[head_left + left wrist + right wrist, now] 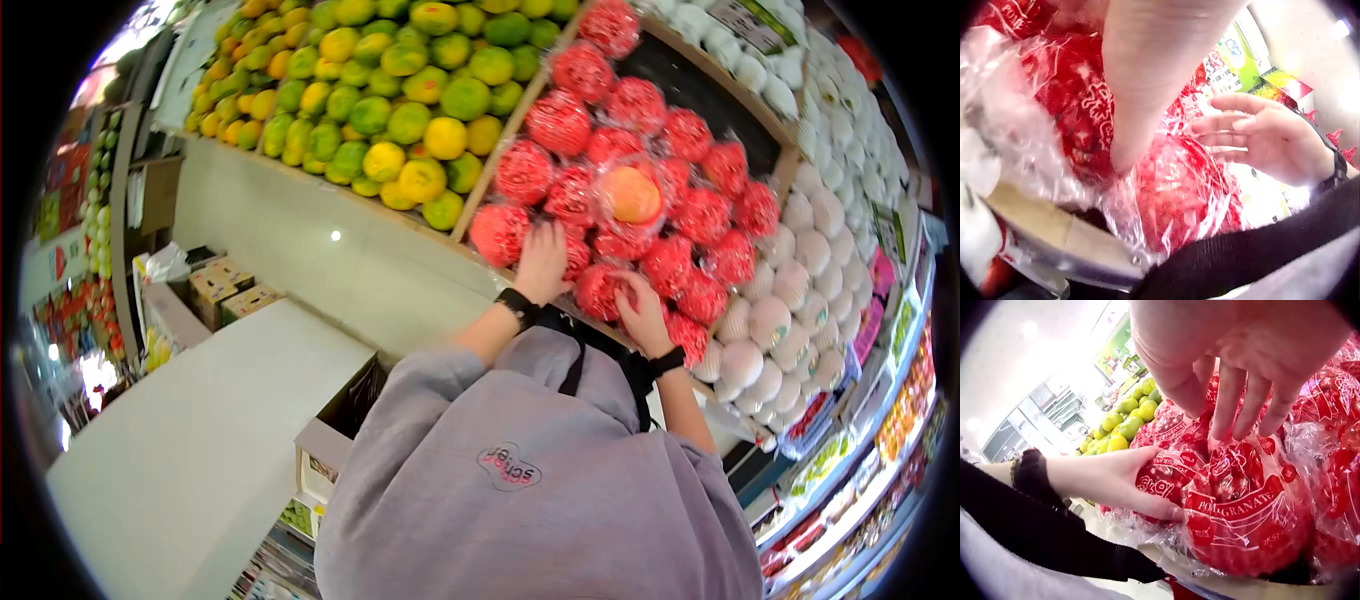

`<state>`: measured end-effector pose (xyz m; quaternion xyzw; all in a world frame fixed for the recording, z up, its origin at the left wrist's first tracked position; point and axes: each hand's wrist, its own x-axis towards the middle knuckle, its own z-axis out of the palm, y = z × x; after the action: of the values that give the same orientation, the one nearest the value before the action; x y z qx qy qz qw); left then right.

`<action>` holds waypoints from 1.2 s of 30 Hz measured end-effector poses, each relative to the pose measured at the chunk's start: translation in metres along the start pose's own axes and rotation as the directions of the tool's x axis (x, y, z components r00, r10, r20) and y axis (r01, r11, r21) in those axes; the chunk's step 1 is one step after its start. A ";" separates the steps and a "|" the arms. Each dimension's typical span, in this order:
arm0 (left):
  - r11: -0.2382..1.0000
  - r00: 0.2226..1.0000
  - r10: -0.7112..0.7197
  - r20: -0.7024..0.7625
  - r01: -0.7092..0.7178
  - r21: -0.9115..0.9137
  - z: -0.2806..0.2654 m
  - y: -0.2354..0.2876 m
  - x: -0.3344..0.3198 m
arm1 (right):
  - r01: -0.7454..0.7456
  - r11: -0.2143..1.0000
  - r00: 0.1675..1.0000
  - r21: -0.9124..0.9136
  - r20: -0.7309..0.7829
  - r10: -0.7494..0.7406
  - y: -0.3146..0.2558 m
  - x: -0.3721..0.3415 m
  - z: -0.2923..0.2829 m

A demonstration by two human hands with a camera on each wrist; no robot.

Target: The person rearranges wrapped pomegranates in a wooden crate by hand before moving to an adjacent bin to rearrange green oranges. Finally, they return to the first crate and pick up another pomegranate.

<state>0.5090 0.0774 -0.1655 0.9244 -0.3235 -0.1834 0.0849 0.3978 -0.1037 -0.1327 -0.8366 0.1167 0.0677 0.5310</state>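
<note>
left hand [542, 264] grips wrapped pomegranate [1161, 482], right hand [642, 314] near another [1244, 515].

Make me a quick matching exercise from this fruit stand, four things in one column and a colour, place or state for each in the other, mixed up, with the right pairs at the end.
Things
1. Left hand
2. Citrus fruit
3. Pale fruit
4. Grey top

Place, colour or state
A. Heaped in green, yellow and orange
B. Worn, with a small printed design on it
C. Gripping a red pack
D. Heaped to the right of the red packs in the head view

Right pairs: 1-C, 2-A, 3-D, 4-B
</note>
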 end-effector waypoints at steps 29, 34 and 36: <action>0.934 0.918 0.282 0.278 -0.197 -0.298 -0.004 -0.046 0.044 | -0.151 0.972 0.986 0.178 -0.036 0.160 0.010 -0.004 -0.031; 0.982 0.951 0.179 0.251 -0.160 -0.096 0.002 -0.027 0.039 | -0.196 0.957 0.977 0.212 -0.039 0.208 -0.004 -0.035 -0.033; 0.989 0.974 0.084 0.209 -0.108 0.106 0.005 -0.012 0.027 | -0.142 0.970 0.986 0.197 -0.062 0.157 -0.003 -0.039 -0.034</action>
<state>0.5338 0.0693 -0.1808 0.8874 -0.3850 -0.2537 0.0060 0.3608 -0.1283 -0.1064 -0.7725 0.2057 0.0637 0.5974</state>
